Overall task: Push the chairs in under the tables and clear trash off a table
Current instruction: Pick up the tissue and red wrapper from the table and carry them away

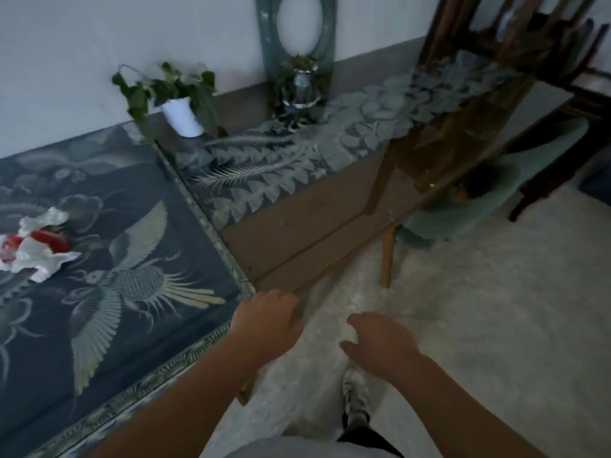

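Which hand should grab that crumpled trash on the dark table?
Probably the left hand: it rests at the corner of the table, on the side where the crumpled trash lies. The right hand hangs over the floor, farther away.

Both hands forward, palms down: left hand point(268, 320) loosely curled, right hand point(380, 342) relaxed, fingers spread.
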